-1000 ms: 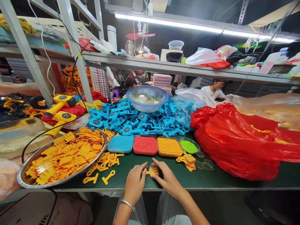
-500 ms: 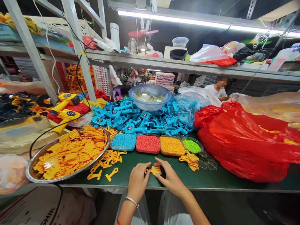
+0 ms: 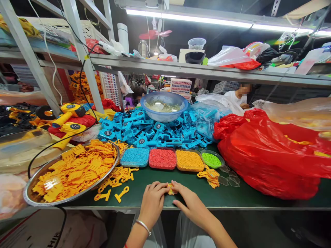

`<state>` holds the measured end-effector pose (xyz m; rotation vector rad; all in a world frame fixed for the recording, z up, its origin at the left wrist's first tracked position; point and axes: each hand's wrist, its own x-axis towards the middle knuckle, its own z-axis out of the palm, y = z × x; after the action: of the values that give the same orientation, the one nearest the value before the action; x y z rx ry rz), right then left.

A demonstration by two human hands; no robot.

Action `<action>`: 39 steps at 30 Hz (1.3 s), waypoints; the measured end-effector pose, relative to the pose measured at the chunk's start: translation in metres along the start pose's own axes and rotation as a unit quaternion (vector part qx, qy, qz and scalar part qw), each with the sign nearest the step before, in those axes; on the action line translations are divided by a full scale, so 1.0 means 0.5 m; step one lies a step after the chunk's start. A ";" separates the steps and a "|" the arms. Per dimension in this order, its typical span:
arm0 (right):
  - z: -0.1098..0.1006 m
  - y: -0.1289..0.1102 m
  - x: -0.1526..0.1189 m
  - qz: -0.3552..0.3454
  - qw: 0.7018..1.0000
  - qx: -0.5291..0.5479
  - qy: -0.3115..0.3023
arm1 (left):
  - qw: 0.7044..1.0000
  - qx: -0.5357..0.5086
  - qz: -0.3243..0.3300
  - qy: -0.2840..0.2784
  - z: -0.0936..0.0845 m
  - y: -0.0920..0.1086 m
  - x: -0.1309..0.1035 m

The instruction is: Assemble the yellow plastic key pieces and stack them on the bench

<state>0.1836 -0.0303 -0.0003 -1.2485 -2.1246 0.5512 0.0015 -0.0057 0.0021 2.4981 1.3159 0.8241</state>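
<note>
"By the front edge of the desk (image 3: 139, 177), about mid-length, what's that?"

"Yellow pc (image 3: 170, 189), btwn L hand (image 3: 153, 198) & R hand (image 3: 190, 200)."

"Grip?"

"L fingers bend at its left side, can't tell if pinching; R fingertips seem to touch it, thumb spread away."

"Handling?"

"Prob. light, stiff plastic, maybe slick; thin bits could snap. Best take opp. side edges, gently, w/ thumb & index."

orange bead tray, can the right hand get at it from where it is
Probably yes: the orange bead tray looks open-topped and lies just ahead of the right hand, with nothing visible standing between, though that hand seems to be touching a small yellow piece.
</note>
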 end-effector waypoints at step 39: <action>0.047 -0.004 -0.023 -0.225 0.916 -0.219 0.251 | 0.949 0.100 0.282 0.103 0.015 0.013 -0.008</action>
<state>0.1705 -0.0425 -0.0194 -0.9251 -2.0273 -0.4287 0.0082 -0.0123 -0.0028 3.0819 0.7553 1.1353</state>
